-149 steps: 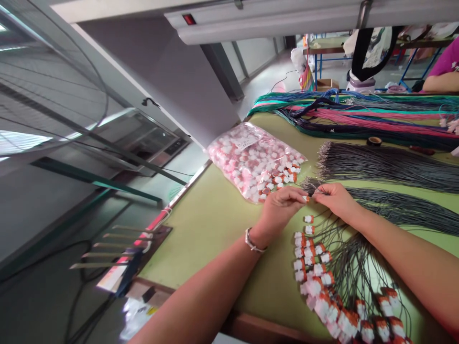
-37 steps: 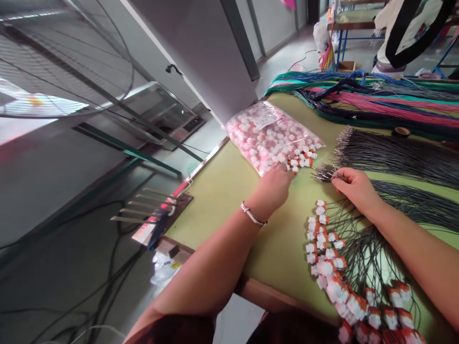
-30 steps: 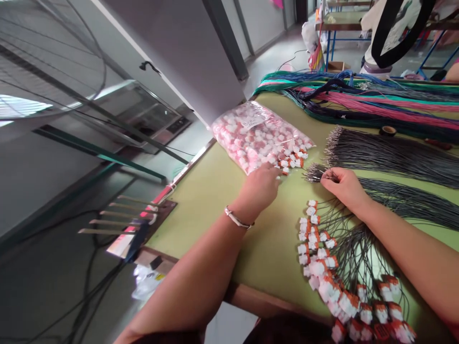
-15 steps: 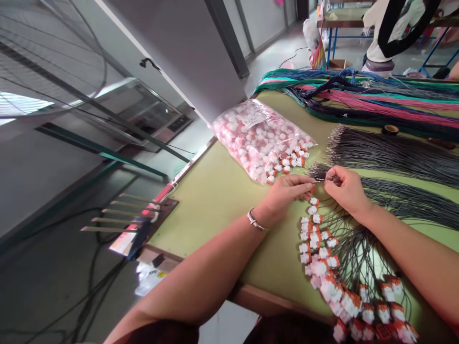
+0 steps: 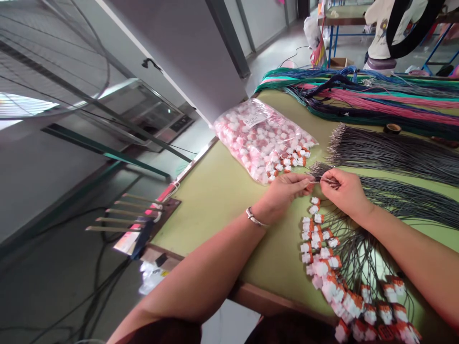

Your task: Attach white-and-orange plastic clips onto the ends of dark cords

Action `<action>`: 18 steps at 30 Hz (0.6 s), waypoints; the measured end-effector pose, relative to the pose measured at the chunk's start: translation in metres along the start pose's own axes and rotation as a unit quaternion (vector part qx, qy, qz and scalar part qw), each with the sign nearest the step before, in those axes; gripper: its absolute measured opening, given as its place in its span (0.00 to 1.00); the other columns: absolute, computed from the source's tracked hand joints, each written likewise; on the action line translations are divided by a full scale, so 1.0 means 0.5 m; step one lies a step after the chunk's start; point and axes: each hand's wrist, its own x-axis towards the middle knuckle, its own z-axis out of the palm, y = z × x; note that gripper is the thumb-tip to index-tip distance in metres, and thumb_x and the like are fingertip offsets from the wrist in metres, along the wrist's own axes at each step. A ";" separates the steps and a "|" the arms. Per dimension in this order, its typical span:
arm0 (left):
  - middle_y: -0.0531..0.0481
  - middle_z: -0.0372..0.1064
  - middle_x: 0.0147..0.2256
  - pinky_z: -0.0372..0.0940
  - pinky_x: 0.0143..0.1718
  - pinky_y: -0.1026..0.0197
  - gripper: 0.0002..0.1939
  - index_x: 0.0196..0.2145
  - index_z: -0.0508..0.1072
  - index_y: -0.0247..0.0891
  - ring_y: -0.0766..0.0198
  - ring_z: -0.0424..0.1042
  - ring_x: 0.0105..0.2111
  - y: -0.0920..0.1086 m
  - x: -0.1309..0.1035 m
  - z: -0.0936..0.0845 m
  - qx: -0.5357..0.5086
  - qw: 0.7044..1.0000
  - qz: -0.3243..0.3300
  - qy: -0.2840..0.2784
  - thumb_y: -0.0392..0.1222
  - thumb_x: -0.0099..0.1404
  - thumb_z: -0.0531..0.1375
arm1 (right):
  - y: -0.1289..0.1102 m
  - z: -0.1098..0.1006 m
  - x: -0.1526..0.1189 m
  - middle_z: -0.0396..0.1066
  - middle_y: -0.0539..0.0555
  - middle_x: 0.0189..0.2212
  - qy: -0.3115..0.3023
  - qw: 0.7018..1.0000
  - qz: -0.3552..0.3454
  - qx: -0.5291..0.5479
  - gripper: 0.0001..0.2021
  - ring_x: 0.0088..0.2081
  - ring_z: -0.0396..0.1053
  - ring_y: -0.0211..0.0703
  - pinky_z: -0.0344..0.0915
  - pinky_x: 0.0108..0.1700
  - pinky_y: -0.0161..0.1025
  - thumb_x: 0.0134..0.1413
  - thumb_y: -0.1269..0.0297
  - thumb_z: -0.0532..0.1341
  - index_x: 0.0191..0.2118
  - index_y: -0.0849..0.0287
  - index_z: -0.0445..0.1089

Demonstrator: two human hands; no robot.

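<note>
My left hand (image 5: 289, 189) pinches an orange and white connector, mostly hidden by the fingers. Close beside it on the right, my right hand (image 5: 339, 187) is closed on thin dark wires with metal ends. A clear bag (image 5: 254, 136) of white and orange connectors lies beyond my left hand, some of them at its open corner. Below my hands, wired connectors (image 5: 332, 286) form a curved pile on the green table (image 5: 208, 200). Bundles of black wires (image 5: 394, 155) lie to the right.
Long blue, green and pink cables (image 5: 376, 98) cross the table's far side, near a roll of black tape (image 5: 392, 128). A rack with wooden prongs (image 5: 143, 217) juts from the left edge. Across the room, a person in a pale top (image 5: 380, 28) is partly visible.
My right hand has moved slightly left, closing the gap to my left hand. The short stretch of wire seen between them is now mostly hidden. The view has shifted a little.
</note>
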 end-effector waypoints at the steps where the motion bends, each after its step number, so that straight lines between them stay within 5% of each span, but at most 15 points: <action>1: 0.49 0.75 0.27 0.66 0.34 0.67 0.10 0.32 0.79 0.33 0.71 0.70 0.27 0.001 0.000 -0.002 -0.033 0.999 -0.005 0.006 0.39 0.51 0.68 | 0.000 0.000 0.001 0.65 0.48 0.19 -0.001 0.999 0.026 0.025 0.04 0.21 0.59 0.34 0.56 0.26 0.33 0.46 0.65 0.58 0.26 0.59 0.67; 6: 0.47 0.77 0.32 0.67 0.45 0.62 0.09 0.34 0.79 0.32 0.67 0.74 0.34 0.000 0.000 -0.006 -0.084 0.996 -0.014 0.004 0.35 0.52 0.68 | -0.004 0.000 0.003 0.62 0.47 0.17 -0.025 0.991 0.104 0.082 0.07 0.20 0.55 0.33 0.53 0.24 0.32 0.44 0.61 0.58 0.24 0.60 0.67; 18: 0.51 0.75 0.29 0.67 0.43 0.63 0.10 0.31 0.78 0.34 0.67 0.74 0.33 -0.007 0.000 -0.006 -0.102 0.994 0.002 -0.026 0.36 0.49 0.70 | -0.007 0.002 0.002 0.62 0.47 0.16 -0.056 0.986 0.142 0.065 0.09 0.19 0.53 0.33 0.51 0.23 0.33 0.43 0.59 0.57 0.24 0.60 0.68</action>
